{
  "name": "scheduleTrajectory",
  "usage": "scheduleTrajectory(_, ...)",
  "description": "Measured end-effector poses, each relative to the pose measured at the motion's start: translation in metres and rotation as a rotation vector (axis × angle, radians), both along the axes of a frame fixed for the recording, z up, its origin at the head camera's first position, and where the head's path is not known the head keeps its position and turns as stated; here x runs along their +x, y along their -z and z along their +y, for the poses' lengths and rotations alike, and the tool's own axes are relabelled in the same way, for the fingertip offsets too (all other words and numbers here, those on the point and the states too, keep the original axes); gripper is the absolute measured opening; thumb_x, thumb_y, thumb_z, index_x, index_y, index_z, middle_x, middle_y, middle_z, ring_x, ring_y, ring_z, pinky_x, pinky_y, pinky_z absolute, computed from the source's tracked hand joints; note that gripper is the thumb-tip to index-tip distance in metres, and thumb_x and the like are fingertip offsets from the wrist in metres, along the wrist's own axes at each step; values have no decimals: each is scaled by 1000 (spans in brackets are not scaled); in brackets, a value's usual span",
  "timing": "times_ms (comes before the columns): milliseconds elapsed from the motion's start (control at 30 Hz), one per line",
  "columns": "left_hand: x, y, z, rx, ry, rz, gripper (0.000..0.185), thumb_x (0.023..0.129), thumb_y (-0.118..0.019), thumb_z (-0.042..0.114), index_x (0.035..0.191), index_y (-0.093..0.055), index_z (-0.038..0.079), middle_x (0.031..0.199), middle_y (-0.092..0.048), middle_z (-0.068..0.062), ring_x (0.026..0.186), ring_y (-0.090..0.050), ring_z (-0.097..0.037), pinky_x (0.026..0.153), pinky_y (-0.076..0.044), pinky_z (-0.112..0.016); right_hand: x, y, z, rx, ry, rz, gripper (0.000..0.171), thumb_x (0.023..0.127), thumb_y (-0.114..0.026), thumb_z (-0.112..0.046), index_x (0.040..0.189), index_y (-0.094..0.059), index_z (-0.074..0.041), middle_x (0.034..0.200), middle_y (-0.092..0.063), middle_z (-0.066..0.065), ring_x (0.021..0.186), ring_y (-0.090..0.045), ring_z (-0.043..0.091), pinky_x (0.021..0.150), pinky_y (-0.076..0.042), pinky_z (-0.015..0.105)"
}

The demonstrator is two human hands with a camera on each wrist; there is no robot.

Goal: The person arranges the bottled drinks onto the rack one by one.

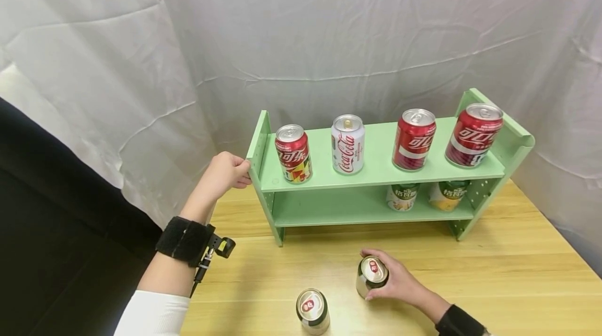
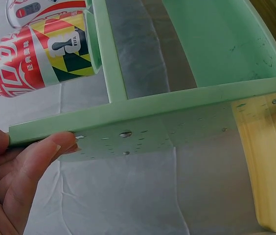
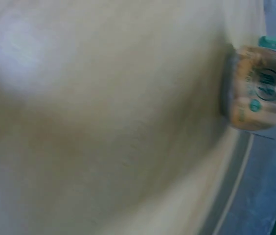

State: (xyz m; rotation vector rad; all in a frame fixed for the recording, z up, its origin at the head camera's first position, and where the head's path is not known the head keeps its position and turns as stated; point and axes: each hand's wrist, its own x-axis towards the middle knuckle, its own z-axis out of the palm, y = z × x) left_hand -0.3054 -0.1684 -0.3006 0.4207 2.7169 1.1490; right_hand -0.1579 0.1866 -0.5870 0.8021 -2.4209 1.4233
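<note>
Right hand (image 1: pixel 400 281) grips a silver can (image 1: pixel 371 275) upright on the wooden surface (image 1: pixel 517 273), second silver can (image 1: pixel 312 310) just beside. Left hand (image 1: pixel 228 169) pinches green shelf (image 1: pixel 376 166) end panel; wrist view shows thumb (image 2: pixel 45 154) on its edge (image 2: pixel 128 110). Right wrist view blurred.

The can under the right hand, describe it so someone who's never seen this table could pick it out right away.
Start at the green shelf on the wooden table. Two cans stand on the table in front of it. It is the can nearer the shelf, gripped by the right hand; the other can stands untouched.
</note>
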Motion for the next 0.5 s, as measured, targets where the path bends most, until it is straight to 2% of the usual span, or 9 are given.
scheduleTrajectory(133,1,1,0,-5,-15,11,36,93,-41,11,94,-69,-12,97,-68,-28,81,-71,-29,71,-60,-33,3,1,-5,-29,28,18,93,48,-92,-12,127,-46,7,117,-59,24,109,-57,5,95,-45,16)
scheduleTrajectory(333,1,1,-1,0,-27,13,36,92,-41,11,98,-68,-12,98,-67,-28,79,-71,-28,70,-60,-32,10,-20,-13,7,97,12,83,48,-91,-7,119,-51,9,109,-64,19,100,-60,3,87,-51,21)
scheduleTrajectory(500,2,2,0,2,-29,14,36,93,-42,12,100,-68,-12,96,-68,-28,79,-71,-27,69,-60,-32,7,1,-12,38,158,2,83,49,-91,-10,121,-52,3,107,-66,12,97,-61,4,81,-55,26)
